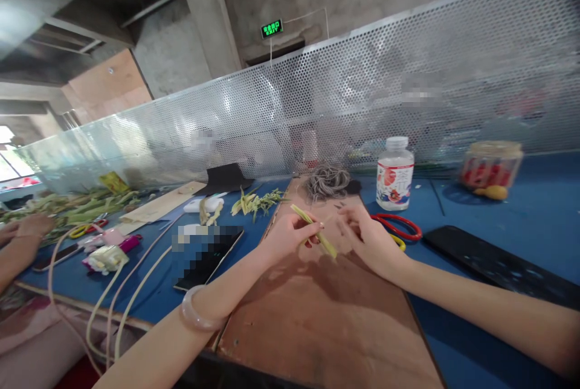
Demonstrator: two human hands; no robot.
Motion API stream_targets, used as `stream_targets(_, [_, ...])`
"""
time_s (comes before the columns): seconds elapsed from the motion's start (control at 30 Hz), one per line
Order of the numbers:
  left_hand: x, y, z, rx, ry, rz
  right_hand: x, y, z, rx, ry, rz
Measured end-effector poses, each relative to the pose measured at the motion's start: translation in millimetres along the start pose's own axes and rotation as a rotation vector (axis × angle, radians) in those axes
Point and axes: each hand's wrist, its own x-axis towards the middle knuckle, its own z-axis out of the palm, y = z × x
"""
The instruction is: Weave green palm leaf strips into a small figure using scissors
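Between the thumb and fingers of my left hand [292,233] is a thin yellow-green plant strip [330,249], slanting down to the right over a brown wooden board [312,316]. My right hand [365,238] is just to the right of it, at about the same height. Its fingers are bent and smeared by motion, so whether they grip anything is unclear. A tangled bundle of grey cord [328,182] lies on the board beyond both hands. Red-handled scissors [403,226], with some yellow on them, lie partly behind my right hand.
On the blue tabletop stand a white-capped bottle [395,180] and a blurred jar [492,162]. A dark phone-like slab [498,262] lies right, a phone [211,259] left. Plant scraps [256,203] and cables are scattered leftward, near another person's hand [34,227]. A perforated metal screen [335,87] closes the back.
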Motion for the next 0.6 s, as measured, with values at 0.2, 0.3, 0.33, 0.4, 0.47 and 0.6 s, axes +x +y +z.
stream_targets(0.2, [-0.3, -0.3, 0.9, -0.048, -0.003, -0.019, -4.0, -6.9, 0.5, -0.138, -0.199, -0.06])
stream_targets(0.3, [0.0, -1.5, 2.0, -0.042, -0.023, -0.011, -6.2, -7.7, 1.4, -0.184, -0.261, -0.112])
stream_targets(0.33, [0.2, -2.0, 2.0, -0.034, -0.02, -0.004, -6.6, -7.0, 1.8, -0.187, -0.275, -0.129])
stream_targets(0.4, [0.7, -3.0, 1.4, -0.017, -0.001, 0.01, -6.9, -5.0, 3.1, -0.199, -0.279, -0.149])
stream_targets(0.47, [1.1, -4.3, 0.5, -0.007, 0.025, 0.012, -7.1, -3.0, 4.5, -0.216, -0.261, -0.163])
stream_targets(0.6, [1.3, -5.8, -0.9, -0.023, 0.033, -0.013, -8.0, -2.0, 6.5, -0.196, -0.229, -0.223])
